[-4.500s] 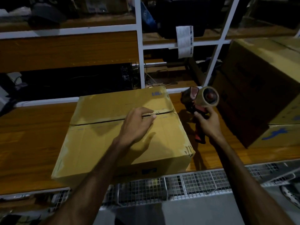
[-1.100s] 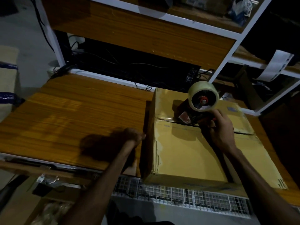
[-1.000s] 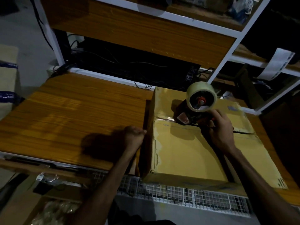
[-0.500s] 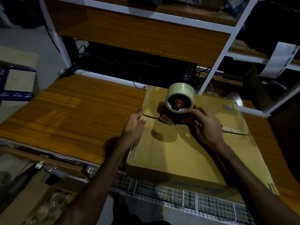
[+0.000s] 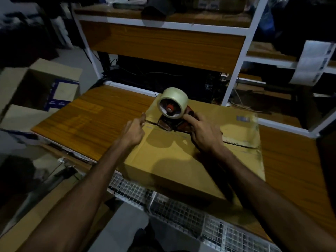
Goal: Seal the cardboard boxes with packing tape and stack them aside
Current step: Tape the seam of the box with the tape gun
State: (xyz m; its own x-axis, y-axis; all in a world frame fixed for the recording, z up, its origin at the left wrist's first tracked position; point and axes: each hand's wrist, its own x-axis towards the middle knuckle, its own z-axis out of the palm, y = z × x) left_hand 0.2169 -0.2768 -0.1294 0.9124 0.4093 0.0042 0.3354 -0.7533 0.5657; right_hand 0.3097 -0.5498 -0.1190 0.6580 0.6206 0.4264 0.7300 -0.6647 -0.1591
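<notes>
A closed cardboard box lies flat on the wooden table, its near edge reaching the table's front edge above a strip of white wire mesh. The seam between its two top flaps runs across the lid from left to right, and to the right of the hands the seam looks ragged and slightly parted.

The right hand grips a red tape dispenser that sits on the seam near the box's left end. Its fingers are curled round the dispenser's body, with the index finger stretched forward along the top, just under the roll. The roll of clear packing tape stands upright on the dispenser, its open core and red hub facing the camera. I cannot tell whether tape is already stuck to the cardboard under the dispenser.

The left hand rests on the box's upper left edge, right at the end of the seam and just beside the dispenser. Its fingers are curled over that edge and the thumb points up; how much of the side wall they hold is hidden.

Behind the table rises a white metal rack with wooden shelves, dark cables under it. Strips of white labels hang at the right. On the floor at the left stand other cardboard cartons, one with blue print.
</notes>
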